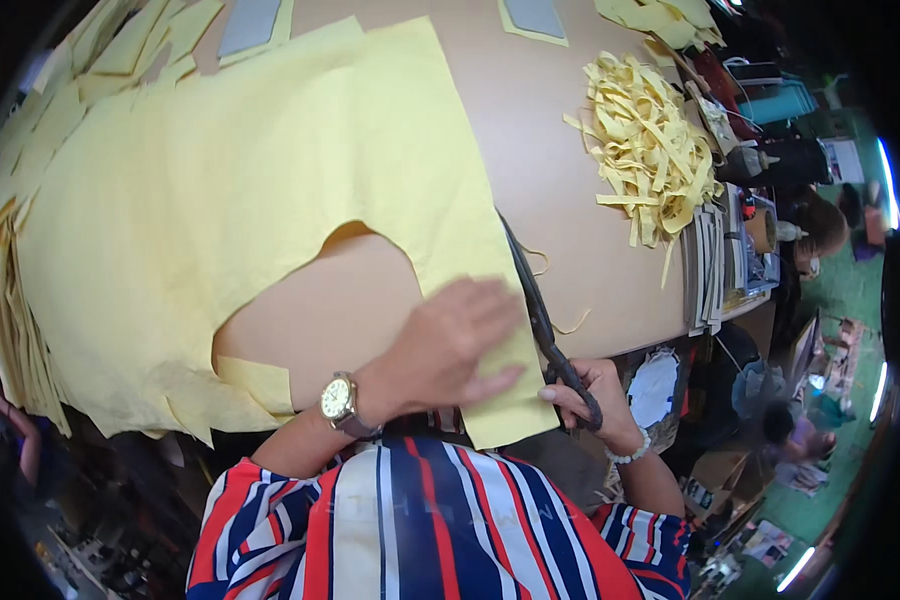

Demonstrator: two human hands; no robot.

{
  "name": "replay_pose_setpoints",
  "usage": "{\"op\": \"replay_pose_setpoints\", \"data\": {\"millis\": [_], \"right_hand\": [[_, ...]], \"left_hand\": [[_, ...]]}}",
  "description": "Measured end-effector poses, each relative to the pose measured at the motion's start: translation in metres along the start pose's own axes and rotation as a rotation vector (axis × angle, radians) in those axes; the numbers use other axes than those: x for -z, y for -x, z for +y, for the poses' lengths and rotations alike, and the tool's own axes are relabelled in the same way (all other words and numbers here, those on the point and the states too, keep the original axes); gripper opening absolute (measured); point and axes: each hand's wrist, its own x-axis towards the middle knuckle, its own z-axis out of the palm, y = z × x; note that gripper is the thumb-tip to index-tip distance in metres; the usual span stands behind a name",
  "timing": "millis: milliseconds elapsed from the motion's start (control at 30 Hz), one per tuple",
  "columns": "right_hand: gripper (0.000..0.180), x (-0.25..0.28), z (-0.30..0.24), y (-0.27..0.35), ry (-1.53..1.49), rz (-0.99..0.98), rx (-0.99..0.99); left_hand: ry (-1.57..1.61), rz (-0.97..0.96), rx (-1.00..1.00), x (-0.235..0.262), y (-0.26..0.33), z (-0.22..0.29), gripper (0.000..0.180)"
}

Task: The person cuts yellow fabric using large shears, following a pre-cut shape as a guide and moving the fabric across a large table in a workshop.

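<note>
A large yellow sheet, perhaps soft leather or thick cloth, spreads over the table with a big curved cut-out at its near side. My left hand is over the sheet's narrow right-hand strip, fingers stretched out and thumb apart, a little blurred. I cannot tell whether it presses on the sheet. In my right hand are the handles of long dark scissors. Their blades point away from me along the sheet's right edge. Whether the blades are parted is hard to make out.
A heap of thin yellow offcut strips sits at the table's far right. Grey flat pieces stand stacked near a clear bin. More yellow pieces lie at the far left, and grey templates at the back.
</note>
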Motion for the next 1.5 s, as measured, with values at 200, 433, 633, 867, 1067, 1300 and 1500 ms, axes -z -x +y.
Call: {"op": "replay_pose_setpoints", "data": {"millis": [200,433,633,867,1067,1300,1500], "right_hand": [[0.027,-0.009,-0.007,0.010,-0.001,0.009,-0.108],[0.025,-0.018,-0.001,0.016,-0.118,-0.008,-0.119],[0.024,-0.014,0.016,0.018,-0.251,-0.075,0.053],[0.025,-0.017,0.011,0.013,-0.243,-0.071,0.061],[0.023,-0.018,0.011,0.013,-0.223,-0.053,0.059],[0.025,-0.022,0.012,0.010,-0.232,-0.041,0.054],[0.026,-0.021,0.017,0.011,-0.220,-0.037,0.035]], "left_hand": [[-0.316,0.166,0.137,-0.010,-0.017,-0.035,0.032],[-0.308,0.159,0.097,-0.019,-0.017,-0.042,0.015],[-0.256,0.149,0.034,-0.014,-0.013,-0.032,0.012],[-0.254,0.185,0.021,-0.018,-0.009,-0.025,0.014],[-0.238,0.164,0.012,-0.016,-0.010,-0.023,0.015],[-0.216,0.145,0.006,-0.015,-0.009,-0.021,0.015],[-0.210,0.118,0.031,-0.014,-0.006,-0.019,0.014]]}}
